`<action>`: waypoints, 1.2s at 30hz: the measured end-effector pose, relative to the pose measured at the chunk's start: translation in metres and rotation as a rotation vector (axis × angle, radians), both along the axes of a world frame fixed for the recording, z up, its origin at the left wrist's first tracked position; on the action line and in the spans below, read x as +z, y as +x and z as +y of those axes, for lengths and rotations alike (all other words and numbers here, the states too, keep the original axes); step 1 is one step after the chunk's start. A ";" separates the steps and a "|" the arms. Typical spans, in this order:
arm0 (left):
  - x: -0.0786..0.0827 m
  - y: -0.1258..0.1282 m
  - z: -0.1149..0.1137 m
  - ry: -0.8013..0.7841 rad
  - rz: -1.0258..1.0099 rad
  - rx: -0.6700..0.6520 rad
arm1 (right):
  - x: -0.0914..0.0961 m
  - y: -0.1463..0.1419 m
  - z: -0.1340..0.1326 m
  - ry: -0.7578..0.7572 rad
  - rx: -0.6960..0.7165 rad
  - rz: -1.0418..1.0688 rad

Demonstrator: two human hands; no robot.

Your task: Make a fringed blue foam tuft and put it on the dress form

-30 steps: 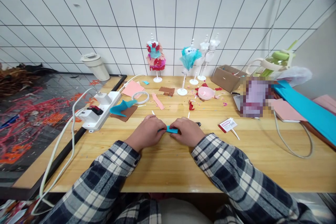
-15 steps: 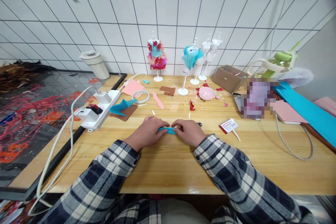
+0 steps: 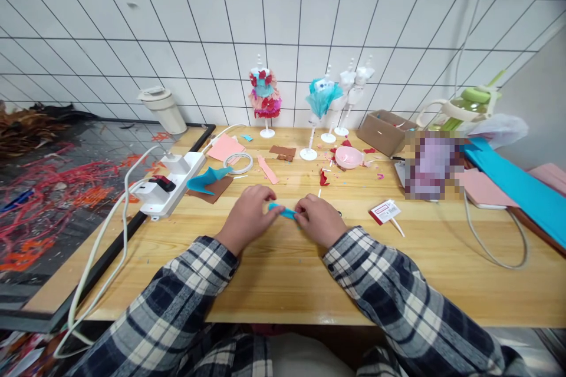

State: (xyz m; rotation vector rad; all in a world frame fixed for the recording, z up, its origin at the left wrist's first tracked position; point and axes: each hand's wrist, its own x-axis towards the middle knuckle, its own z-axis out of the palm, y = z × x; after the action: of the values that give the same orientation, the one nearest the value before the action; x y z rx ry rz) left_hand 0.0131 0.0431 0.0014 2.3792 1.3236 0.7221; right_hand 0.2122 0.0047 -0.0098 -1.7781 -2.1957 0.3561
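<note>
A narrow folded strip of blue crepe-like paper (image 3: pixel 289 212) lies between my hands, just above the wooden table. My right hand (image 3: pixel 322 221) pinches its right end between thumb and fingers. At the other end, the thumb of my left hand (image 3: pixel 248 217) touches the strip, while the index finger is lifted away from it. Part of a small dark object shows behind my right hand; most of it is hidden. To the left, a blue paper piece (image 3: pixel 207 179) rests over a brown sheet (image 3: pixel 216 191), close to a roll of clear tape (image 3: pixel 237 163).
Small white dress forms stand at the back, one in a pink and red paper dress (image 3: pixel 265 94), another in blue paper (image 3: pixel 324 97). A pink bowl (image 3: pixel 348 157), paper scraps and a tag (image 3: pixel 384 212) lie ahead. A power strip (image 3: pixel 177 185) with cables stands left, a cardboard box (image 3: pixel 384 132) right.
My left fingers have lifted and spread from the blue paper strip, leaving the thumb against it. The strip now tilts slightly, its left end higher. My right hand keeps its pinch.
</note>
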 end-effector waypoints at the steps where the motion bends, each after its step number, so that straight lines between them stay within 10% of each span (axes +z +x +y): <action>1: 0.002 0.000 -0.001 -0.108 -0.089 0.075 | 0.002 0.000 -0.001 0.070 -0.025 -0.001; 7: 0.004 0.011 -0.017 -1.058 -0.711 0.014 | 0.011 -0.004 -0.010 0.423 0.005 -0.152; 19: -0.006 0.003 -0.006 -0.945 -0.856 0.153 | 0.007 -0.008 -0.014 0.518 0.149 0.000; 25: -0.009 -0.002 -0.002 -0.685 -0.482 0.102 | -0.004 -0.002 0.002 -0.131 -0.037 0.824; 29: -0.008 -0.002 -0.002 -0.691 -0.487 0.026 | -0.005 -0.008 0.003 -0.455 -0.062 0.982; 36: -0.008 0.017 -0.016 -0.994 -0.999 0.113 | -0.005 -0.019 -0.001 -0.224 -0.253 1.191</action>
State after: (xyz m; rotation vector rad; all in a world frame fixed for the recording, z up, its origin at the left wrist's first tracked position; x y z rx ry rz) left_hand 0.0297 0.0267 -0.0064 0.9339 0.9726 0.8267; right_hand 0.1936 0.0038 -0.0146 -1.3087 -1.0993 1.2321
